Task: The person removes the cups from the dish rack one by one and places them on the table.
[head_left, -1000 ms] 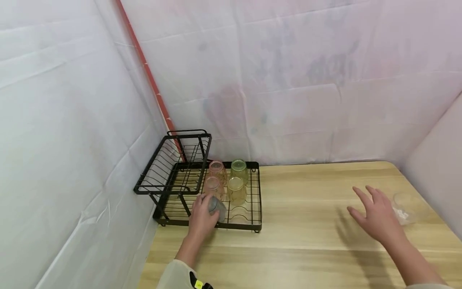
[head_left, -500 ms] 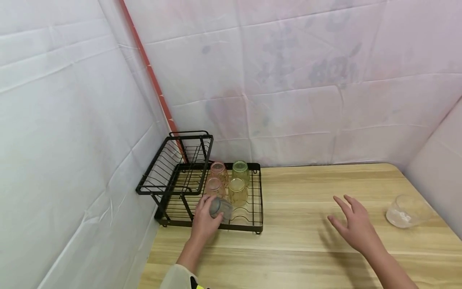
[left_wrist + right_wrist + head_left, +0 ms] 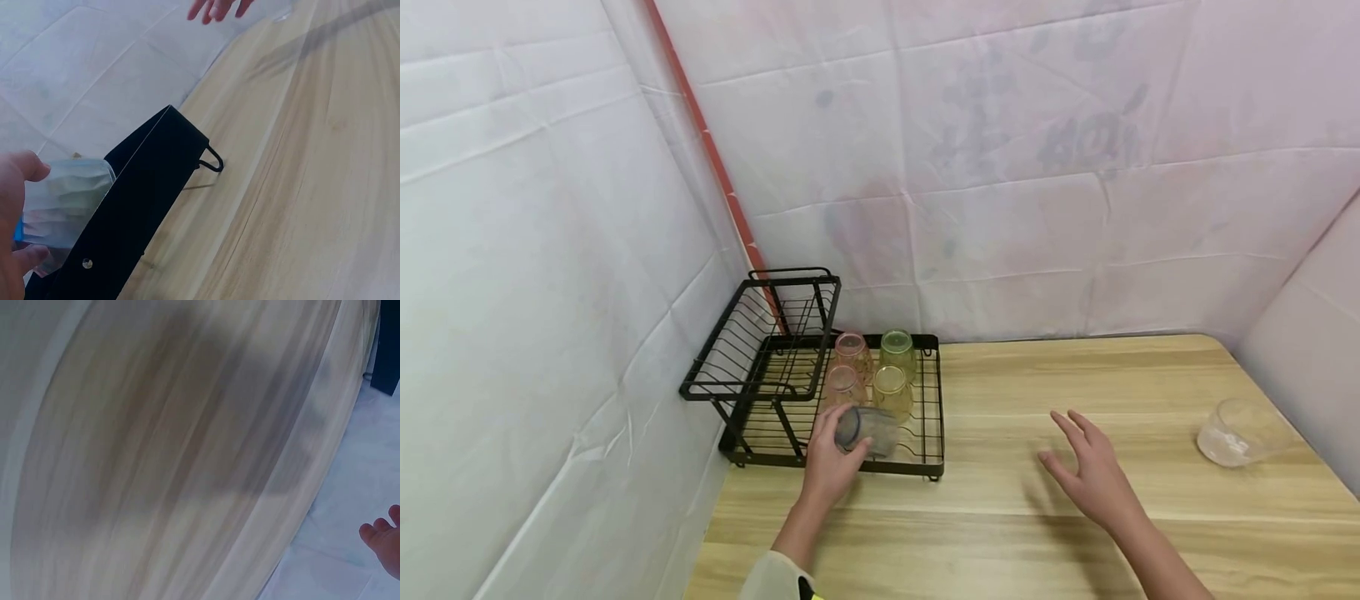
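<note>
My left hand (image 3: 833, 458) grips a bluish-grey glass (image 3: 877, 432) by its base end, over the front of the black dish rack (image 3: 880, 470). The glass lies tilted on its side, its mouth toward the right. In the left wrist view thumb and fingers pinch the glass (image 3: 69, 194) beside the rack's black rim (image 3: 144, 194). Behind it on the rack stand upside-down glasses: a yellow one (image 3: 892, 392), a green one (image 3: 897, 350) and two pink ones (image 3: 852, 354). My right hand (image 3: 1093, 475) hovers over the table with fingers spread and holds nothing.
A clear glass (image 3: 1236, 435) lies tipped on its side at the table's right. An upper black wire basket (image 3: 760, 342) rises over the rack's left part. White cloth walls (image 3: 1000, 208) border the wooden table (image 3: 985, 550) at the left, back and right.
My right hand has moved left, away from the clear glass, toward the rack. In my left hand the bluish-grey glass has tilted over, its mouth end swinging to the right.
</note>
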Action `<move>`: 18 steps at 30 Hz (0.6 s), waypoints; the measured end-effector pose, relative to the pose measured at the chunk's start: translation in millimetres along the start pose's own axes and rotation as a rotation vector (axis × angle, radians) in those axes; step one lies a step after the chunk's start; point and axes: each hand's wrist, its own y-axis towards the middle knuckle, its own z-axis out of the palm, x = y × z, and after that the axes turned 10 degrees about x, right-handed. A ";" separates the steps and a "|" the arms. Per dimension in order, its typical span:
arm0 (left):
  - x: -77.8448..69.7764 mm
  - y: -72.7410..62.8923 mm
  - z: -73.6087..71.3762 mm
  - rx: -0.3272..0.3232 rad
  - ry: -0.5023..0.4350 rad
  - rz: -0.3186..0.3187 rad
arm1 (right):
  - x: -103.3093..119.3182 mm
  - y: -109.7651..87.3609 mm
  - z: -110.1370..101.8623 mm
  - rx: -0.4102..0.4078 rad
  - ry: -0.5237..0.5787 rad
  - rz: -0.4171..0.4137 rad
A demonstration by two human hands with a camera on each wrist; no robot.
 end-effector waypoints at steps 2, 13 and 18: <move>-1.3 -0.5 0.6 -0.001 -0.037 0.000 | 7.5 1.8 7.8 0.021 0.034 0.013; -9.8 -1.3 5.9 0.048 -0.236 -0.127 | 49.8 13.6 50.4 0.102 0.201 -0.003; -11.2 -2.4 7.5 0.053 -0.356 -0.157 | 68.4 15.1 61.4 0.118 0.282 -0.018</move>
